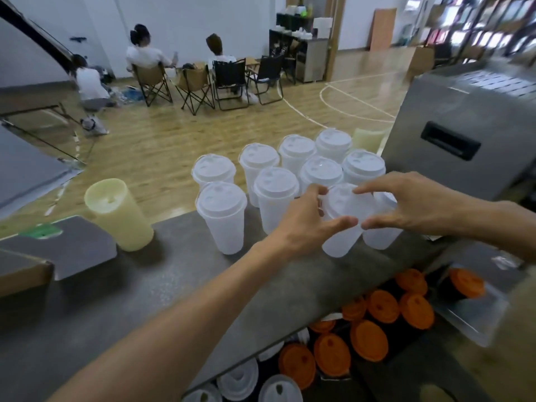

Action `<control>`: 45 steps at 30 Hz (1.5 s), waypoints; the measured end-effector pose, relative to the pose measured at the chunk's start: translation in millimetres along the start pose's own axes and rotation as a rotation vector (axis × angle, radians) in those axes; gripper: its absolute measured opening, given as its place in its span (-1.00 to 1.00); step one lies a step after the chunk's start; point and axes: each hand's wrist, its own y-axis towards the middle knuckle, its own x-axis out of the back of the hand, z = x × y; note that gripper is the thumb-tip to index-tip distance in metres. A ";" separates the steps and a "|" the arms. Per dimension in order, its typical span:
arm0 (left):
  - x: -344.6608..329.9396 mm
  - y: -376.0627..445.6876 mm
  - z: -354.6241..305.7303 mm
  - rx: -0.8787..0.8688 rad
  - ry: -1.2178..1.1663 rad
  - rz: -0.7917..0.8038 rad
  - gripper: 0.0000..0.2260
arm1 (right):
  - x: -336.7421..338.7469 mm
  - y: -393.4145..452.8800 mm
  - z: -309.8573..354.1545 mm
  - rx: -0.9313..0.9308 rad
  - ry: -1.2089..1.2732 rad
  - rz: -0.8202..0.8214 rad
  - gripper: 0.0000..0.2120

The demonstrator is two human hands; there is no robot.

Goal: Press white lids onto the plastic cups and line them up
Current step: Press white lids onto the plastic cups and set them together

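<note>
A grey surface [174, 274] carries a cluster of lidded white cups [222, 216], a yellowish cup [119, 213] to their left, a grey slab [72, 245] and a steel machine [464, 134].

Head view, downward over counter [179, 274]

Two bare forearms enter from the lower left and from the right edge, ending in the left hand [301, 224] and the right hand [406, 204]. No sleeve, glove, watch or ring shows on either; both arms are uncovered throughout.
</note>
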 end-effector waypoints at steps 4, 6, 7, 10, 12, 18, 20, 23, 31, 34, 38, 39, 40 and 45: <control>-17.0 11.6 -1.4 0.022 0.015 -0.006 -0.31 | -2.5 4.9 -27.1 0.010 -0.034 0.005 -0.15; -19.7 11.4 -0.9 0.025 0.014 -0.022 -0.33 | -6.3 7.5 -33.3 0.034 -0.026 -0.011 -0.16; -19.8 11.4 -0.6 0.029 0.013 -0.028 -0.33 | -7.5 9.0 -35.2 0.046 -0.027 -0.015 -0.16; -18.2 11.6 -2.1 0.047 0.025 -0.028 -0.34 | -6.5 13.7 -39.2 0.063 -0.042 -0.003 -0.18; -18.1 10.6 -2.8 0.054 0.032 -0.025 -0.33 | -5.0 15.9 -39.2 0.051 -0.049 0.029 -0.22; -10.8 -6.3 -12.6 0.059 0.045 -0.025 -0.28 | 2.4 13.6 -29.1 0.057 -0.101 0.034 -0.20; 3.4 -19.5 -16.2 0.060 0.092 -0.045 -0.33 | 7.9 14.4 -21.0 0.094 -0.185 -0.042 -0.25; 38.7 -51.5 -17.3 0.000 0.222 -0.089 -0.53 | 15.0 20.5 9.7 0.154 -0.268 -0.080 -0.26; 192.6 -200.1 12.2 0.134 0.508 -0.418 -0.62 | -19.9 75.8 211.2 0.536 -0.158 -0.009 -0.33; 252.1 -278.6 33.5 0.287 0.616 -0.578 -0.62 | -52.9 93.0 315.8 0.721 -0.125 0.035 -0.33; 312.1 -386.5 66.4 0.521 0.709 -0.761 -0.58 | -111.1 99.0 451.5 0.903 -0.013 0.057 -0.43; 324.0 -412.1 74.0 0.577 0.726 -0.798 -0.55 | -126.1 99.1 483.0 0.953 0.007 0.075 -0.46; 335.2 -436.6 81.1 0.628 0.742 -0.830 -0.53 | -140.9 99.4 513.7 1.002 0.007 0.096 -0.46; 388.6 -544.4 115.6 0.837 0.810 -1.001 -0.44 | -208.5 100.1 651.0 1.115 0.020 0.182 -0.40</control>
